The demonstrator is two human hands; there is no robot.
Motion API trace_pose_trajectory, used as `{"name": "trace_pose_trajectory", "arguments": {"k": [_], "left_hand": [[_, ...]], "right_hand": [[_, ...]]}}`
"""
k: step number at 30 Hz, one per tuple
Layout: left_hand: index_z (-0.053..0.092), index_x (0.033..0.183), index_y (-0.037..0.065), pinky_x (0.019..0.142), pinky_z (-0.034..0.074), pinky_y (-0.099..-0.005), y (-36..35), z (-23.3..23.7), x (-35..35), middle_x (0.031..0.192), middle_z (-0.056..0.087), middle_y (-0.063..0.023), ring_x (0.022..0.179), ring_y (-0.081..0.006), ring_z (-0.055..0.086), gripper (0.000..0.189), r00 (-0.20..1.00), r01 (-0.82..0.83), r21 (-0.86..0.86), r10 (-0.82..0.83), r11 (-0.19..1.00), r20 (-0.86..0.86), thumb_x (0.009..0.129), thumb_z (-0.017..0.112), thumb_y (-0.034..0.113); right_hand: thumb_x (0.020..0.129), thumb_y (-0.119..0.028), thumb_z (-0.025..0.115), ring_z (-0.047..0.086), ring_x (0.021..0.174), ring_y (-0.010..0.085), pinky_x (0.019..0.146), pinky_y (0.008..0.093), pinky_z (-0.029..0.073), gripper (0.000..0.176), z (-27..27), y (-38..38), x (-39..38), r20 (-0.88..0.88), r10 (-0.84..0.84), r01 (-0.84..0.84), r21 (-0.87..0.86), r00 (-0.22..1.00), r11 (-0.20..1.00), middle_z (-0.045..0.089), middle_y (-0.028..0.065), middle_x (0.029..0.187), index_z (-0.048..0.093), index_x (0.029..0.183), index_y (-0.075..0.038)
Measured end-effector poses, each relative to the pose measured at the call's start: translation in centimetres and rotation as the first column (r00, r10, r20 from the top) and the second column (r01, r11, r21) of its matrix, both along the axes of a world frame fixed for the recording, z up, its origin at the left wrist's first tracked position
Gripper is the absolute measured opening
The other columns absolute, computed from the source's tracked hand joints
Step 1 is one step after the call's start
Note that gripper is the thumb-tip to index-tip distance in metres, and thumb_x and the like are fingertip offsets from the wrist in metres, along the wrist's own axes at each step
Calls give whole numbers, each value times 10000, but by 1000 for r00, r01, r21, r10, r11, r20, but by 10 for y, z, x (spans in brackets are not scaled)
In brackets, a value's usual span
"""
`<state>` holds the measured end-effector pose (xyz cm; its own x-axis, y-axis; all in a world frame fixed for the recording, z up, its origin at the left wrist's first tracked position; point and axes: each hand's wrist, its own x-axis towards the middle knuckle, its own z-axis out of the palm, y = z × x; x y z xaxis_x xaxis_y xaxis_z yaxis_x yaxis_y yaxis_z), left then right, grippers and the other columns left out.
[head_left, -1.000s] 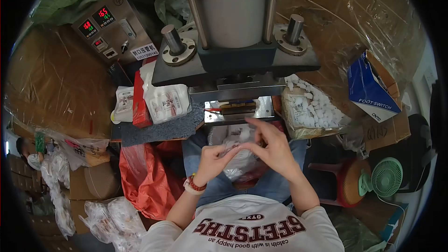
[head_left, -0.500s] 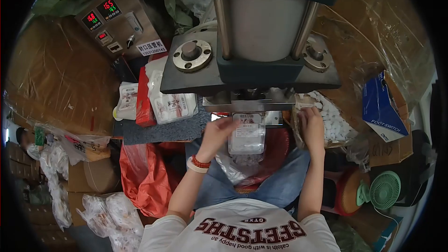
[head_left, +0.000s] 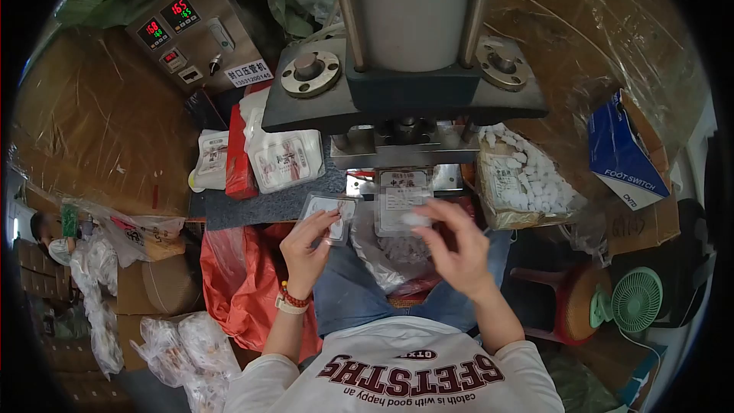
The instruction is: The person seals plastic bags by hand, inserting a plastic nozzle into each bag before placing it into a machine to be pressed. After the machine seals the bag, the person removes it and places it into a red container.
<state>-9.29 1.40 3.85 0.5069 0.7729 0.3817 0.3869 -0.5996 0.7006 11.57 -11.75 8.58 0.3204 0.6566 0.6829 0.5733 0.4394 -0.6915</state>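
Your clear printed packet (head_left: pixel 344 212) is in the grip of your left hand (head_left: pixel 307 251), the fingers laid over its near left part; its long axis looks to run roughly away from you, though your fingers hide some of its outline. That grip is closed on the packet. To its right, well within the span between your two hands, a small white piece (head_left: pixel 415 219) sits at the thumb and fingertips of your right hand (head_left: pixel 461 256). The tips seem pinched together on it, but blur keeps the exact contact from showing.

The relation that counts is this one: the white piece lies to the right of the held packet, apart from it, and directly over or just above the lower part of a second packet (head_left: pixel 394 197). Whether piece and second packet touch, you cannot tell from here. Your right hand is the nearer one to that second packet, whose long axis points from you toward the press (head_left: pixel 409 23), its far end by the metal bar (head_left: pixel 405 155).

Nearer you than both grips' fingertips, a clear plastic bag (head_left: pixel 386 260) rests between your legs. Beyond your right grip and to its right stands the box (head_left: pixel 527 219) of white pieces (head_left: pixel 527 172); beyond your left grip and to its left, more packets (head_left: pixel 285 160) lie on the grey mat (head_left: pixel 248 212).
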Motion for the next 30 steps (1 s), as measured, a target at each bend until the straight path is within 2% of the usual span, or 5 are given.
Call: {"name": "trace_pose_trajectory", "arguments": {"k": [8, 13, 22, 27, 30], "left_hand": [[702, 1005, 28, 808, 540, -328, -36, 33, 18, 979, 702, -128, 955, -292, 679, 392, 887, 428, 24, -425, 904, 179, 651, 581, -89], [701, 1009, 10, 824, 534, -331, -36, 28, 41, 1010, 705, -132, 975, -282, 675, 353, 909, 348, -138, -297, 927, 293, 687, 586, -78], [722, 952, 22, 724, 527, -255, -45, 24, 46, 925, 716, -120, 838, -168, 692, 196, 900, 363, -131, -310, 923, 307, 780, 639, -22], [714, 914, -28, 628, 486, -213, -33, -32, 71, 815, 693, -13, 693, -49, 600, 165, 923, 338, -784, -23, 520, 383, 888, 680, 132], [708, 897, -23, 635, 485, -214, -17, -18, 90, 823, 694, -34, 701, -60, 609, 179, 875, 405, -804, 69, 434, 478, 892, 678, 154]], "right_hand": [[798, 23, 692, 642, 890, 242, 823, 326, 491, 634, 4, 3, -10, 35, 265, -267, 74, 964, 961, 681, 149, 997, 382, 1352, 40], [802, 62, 673, 617, 875, 203, 873, 327, 452, 703, 5, -19, 5, -68, 26, -22, 57, 997, 998, 686, 149, 981, 262, 1371, 31], [803, -16, 718, 587, 1080, 198, 966, 331, 417, 704, -5, -8, -3, -233, 193, -199, 1, 953, 980, 665, 147, 1064, 299, 1367, 32], [811, -123, 716, 565, 1051, 299, 898, 363, 433, 478, -12, -1, 33, -33, -274, 257, -250, 961, 933, 627, 140, 1097, 532, 1243, -30], [856, -148, 662, 563, 1016, 307, 884, 383, 434, 346, 6, -16, 77, 232, -462, 516, -316, 856, 796, 600, 136, 1134, 574, 1170, -33]]}}
